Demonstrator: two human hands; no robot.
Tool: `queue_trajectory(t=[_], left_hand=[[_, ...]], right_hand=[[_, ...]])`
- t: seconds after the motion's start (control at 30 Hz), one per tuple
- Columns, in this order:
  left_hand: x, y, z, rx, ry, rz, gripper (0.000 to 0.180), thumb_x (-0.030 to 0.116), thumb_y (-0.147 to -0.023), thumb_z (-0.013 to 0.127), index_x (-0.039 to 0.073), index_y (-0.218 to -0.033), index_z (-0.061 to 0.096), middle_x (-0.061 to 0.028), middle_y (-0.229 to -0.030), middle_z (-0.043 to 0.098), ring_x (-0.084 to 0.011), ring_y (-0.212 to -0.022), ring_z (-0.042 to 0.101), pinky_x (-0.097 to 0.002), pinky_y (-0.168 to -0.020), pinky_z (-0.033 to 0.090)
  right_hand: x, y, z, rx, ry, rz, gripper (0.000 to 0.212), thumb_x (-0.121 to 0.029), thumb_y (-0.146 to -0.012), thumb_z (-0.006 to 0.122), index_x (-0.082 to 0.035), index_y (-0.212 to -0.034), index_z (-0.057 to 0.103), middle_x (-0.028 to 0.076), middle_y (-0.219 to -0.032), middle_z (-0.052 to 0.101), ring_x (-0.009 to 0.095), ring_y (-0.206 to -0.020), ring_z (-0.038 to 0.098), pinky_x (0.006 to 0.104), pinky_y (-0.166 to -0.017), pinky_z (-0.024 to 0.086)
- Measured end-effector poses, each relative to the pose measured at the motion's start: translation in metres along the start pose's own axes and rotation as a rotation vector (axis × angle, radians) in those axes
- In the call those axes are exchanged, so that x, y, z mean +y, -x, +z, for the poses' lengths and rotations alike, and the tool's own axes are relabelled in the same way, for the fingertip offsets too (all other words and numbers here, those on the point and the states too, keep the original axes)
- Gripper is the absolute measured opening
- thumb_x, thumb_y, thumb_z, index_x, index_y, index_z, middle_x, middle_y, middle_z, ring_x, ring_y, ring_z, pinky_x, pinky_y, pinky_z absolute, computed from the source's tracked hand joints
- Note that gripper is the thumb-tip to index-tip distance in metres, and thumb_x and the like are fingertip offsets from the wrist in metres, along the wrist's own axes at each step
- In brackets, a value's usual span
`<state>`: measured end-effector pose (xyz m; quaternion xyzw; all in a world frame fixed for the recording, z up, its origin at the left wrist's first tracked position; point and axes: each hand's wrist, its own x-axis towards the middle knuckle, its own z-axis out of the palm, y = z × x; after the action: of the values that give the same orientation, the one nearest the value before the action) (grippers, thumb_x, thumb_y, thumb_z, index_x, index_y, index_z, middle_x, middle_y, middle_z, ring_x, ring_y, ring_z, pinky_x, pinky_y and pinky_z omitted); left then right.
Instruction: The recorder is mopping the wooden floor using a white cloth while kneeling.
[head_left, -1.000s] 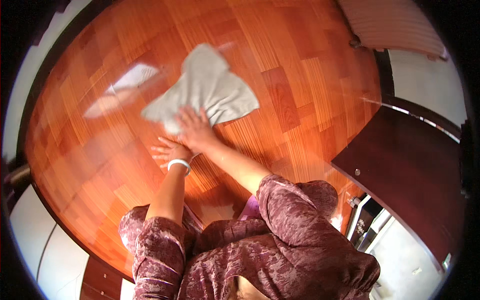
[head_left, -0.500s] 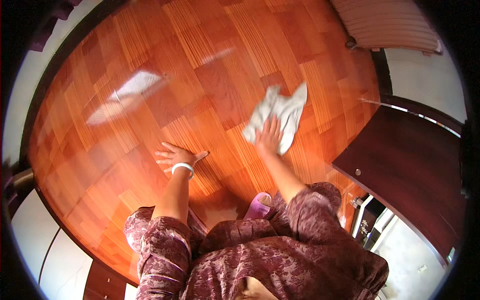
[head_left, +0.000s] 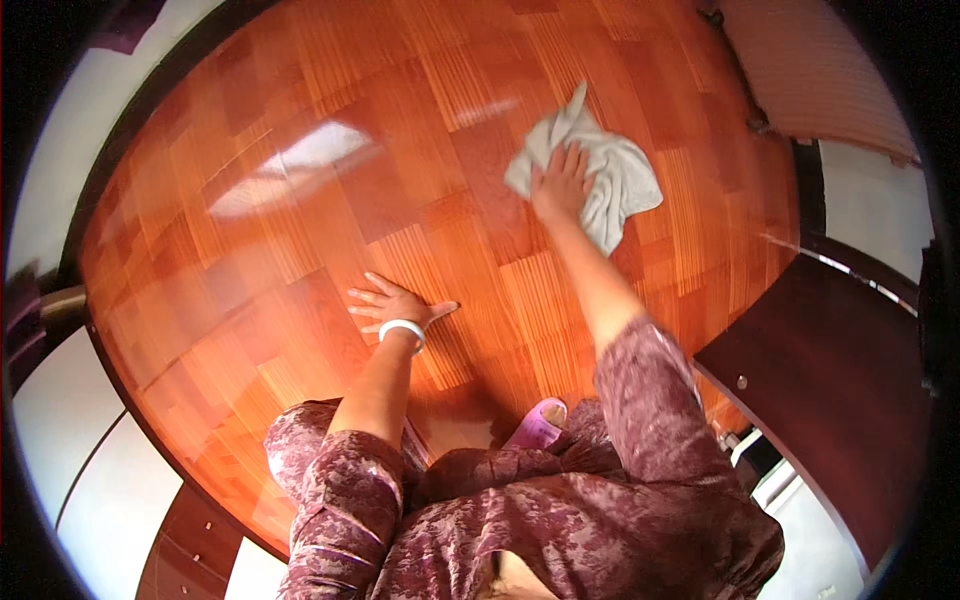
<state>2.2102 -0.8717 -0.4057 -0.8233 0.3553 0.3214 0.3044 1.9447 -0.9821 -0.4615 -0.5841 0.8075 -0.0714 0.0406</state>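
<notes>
My right hand (head_left: 563, 186) lies with its fingers stretched out on top of a pale grey-white cloth (head_left: 620, 180), pressing it against the wooden floor (head_left: 500, 230). The cloth is rumpled, with one corner pointing away and folds spreading to the right of the hand. Farther left and nearer to me, my left hand (head_left: 398, 303) rests on the bare boards with its fingers spread, holding nothing. A white bracelet (head_left: 403, 328) circles that wrist.
A pink slipper (head_left: 538, 424) is on my foot, close to my body. Dark brown furniture (head_left: 820, 390) juts in at the right. White cabinet doors (head_left: 75, 410) stand at the left. A brownish ribbed cover (head_left: 820, 70) hangs at the far right.
My right hand has pushed the cloth farther away from me, and the arm is more stretched out. The left hand stays planted on the floor while the whole view has shifted slightly.
</notes>
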Motion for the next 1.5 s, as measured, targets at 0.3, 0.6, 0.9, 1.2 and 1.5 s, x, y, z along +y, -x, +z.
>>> queue_trajectory(t=[0.3, 0.6, 0.9, 1.2, 1.5], left_hand=[[-0.015, 0.008, -0.019, -0.035, 0.088, 0.052, 0.166, 0.068, -0.046, 0.090, 0.008, -0.154, -0.020, -0.0332, -0.158, -0.019, -0.0562, -0.145, -0.011, -0.0725, -0.112, 0.013], [-0.018, 0.007, -0.015, -0.055, 0.120, 0.094, 0.166, 0.068, -0.046, 0.090, 0.006, -0.154, -0.020, -0.0346, -0.157, -0.020, -0.0573, -0.145, -0.013, -0.0740, -0.111, 0.012], [-0.007, 0.007, -0.017, -0.037, 0.158, 0.119, 0.172, 0.070, -0.040, 0.090, 0.006, -0.153, -0.022, -0.0353, -0.156, -0.024, -0.0569, -0.144, -0.017, -0.0735, -0.111, 0.010], [-0.029, 0.008, -0.022, -0.062, 0.140, 0.065, 0.165, 0.067, -0.046, 0.090, 0.008, -0.155, -0.019, -0.0346, -0.157, -0.021, -0.0571, -0.144, -0.014, -0.0743, -0.111, 0.010], [-0.017, 0.002, -0.013, -0.071, 0.168, 0.143, 0.170, 0.067, -0.043, 0.091, 0.006, -0.153, -0.022, -0.0367, -0.155, -0.024, -0.0586, -0.143, -0.016, -0.0743, -0.111, 0.009]], right_hand=[[-0.046, 0.073, 0.013, -0.140, 0.023, -0.587, 0.069, -0.041, -0.090, 0.060, -0.017, -0.151, 0.036, 0.015, -0.161, 0.026, 0.035, -0.150, 0.018, 0.0686, -0.114, 0.015], [-0.154, 0.004, 0.028, -0.099, 0.124, -0.452, 0.070, -0.041, -0.094, 0.054, -0.013, -0.155, 0.031, 0.013, -0.164, 0.020, 0.036, -0.151, 0.013, 0.0651, -0.117, 0.011], [-0.196, -0.040, 0.003, -0.057, -0.125, -0.653, 0.064, -0.035, -0.095, 0.055, -0.016, -0.153, 0.034, 0.008, -0.161, 0.028, 0.030, -0.149, 0.024, 0.0595, -0.118, 0.017], [-0.159, 0.090, 0.001, -0.286, -0.163, -0.869, 0.074, -0.038, -0.088, 0.064, -0.010, -0.151, 0.037, 0.009, -0.161, 0.030, 0.028, -0.149, 0.025, 0.0589, -0.118, 0.016], [-0.209, 0.009, 0.015, -0.058, -0.182, -0.648, 0.068, -0.032, -0.091, 0.060, -0.008, -0.150, 0.037, 0.009, -0.160, 0.031, 0.027, -0.148, 0.026, 0.0572, -0.119, 0.015]])
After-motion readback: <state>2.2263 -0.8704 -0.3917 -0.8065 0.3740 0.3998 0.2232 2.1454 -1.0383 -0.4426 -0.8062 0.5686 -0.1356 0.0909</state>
